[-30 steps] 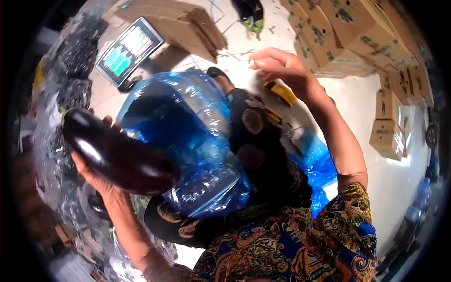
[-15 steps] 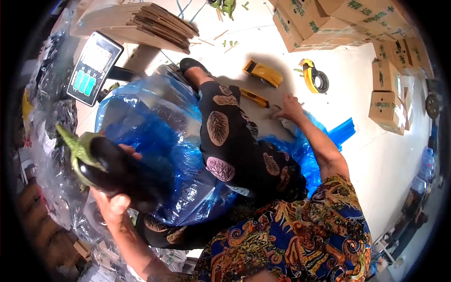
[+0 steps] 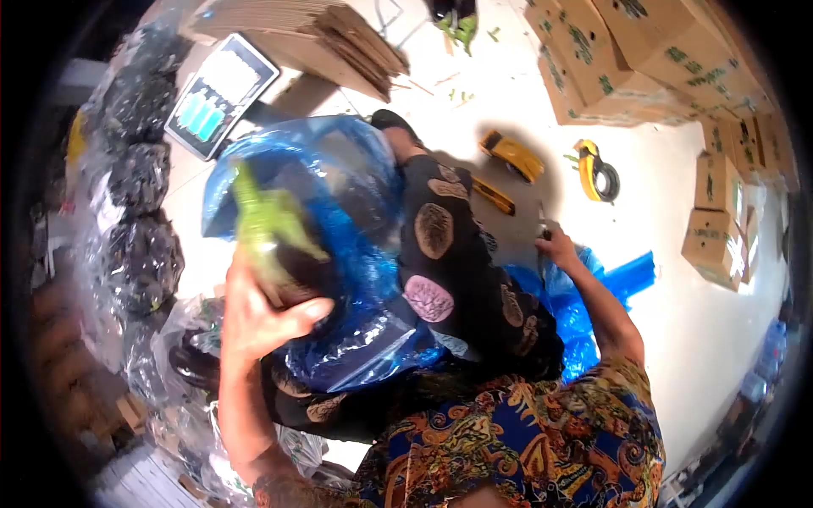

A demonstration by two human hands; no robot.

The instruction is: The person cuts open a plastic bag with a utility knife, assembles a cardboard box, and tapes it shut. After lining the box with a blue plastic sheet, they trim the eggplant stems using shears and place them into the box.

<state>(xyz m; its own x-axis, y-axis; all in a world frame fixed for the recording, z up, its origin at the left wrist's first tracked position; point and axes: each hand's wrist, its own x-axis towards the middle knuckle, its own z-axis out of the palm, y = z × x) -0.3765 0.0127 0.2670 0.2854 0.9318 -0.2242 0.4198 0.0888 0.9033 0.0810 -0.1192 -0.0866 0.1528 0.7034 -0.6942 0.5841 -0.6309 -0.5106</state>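
Observation:
My left hand (image 3: 258, 320) grips a large dark eggplant (image 3: 301, 264), its green stem end pointing up and away from me, partly blurred. Beneath it spreads an open blue plastic bag (image 3: 360, 351), beside my leg. On the other side of my legs, my right hand (image 3: 555, 244) is closed near the floor, with a thin object too small to make out at its fingertips. Blue plastic film (image 3: 580, 317) lies by my right wrist. Close to that hand are a yellow-and-black cutter (image 3: 493, 196) and a yellow tool (image 3: 512, 157).
A scale (image 3: 222, 97) with a lit display stands at the upper left, by stacked flat cardboard (image 3: 296, 34). Dark items in clear plastic bags (image 3: 140, 245) line the left. Carton boxes (image 3: 716, 245) stand at the right. A tape dispenser (image 3: 597, 173) lies on the floor.
The eggplant in my left hand has moved right, over the blue bag, and its stem has turned upward. My right hand's fingers have closed on the thin object. The whole view has shifted.

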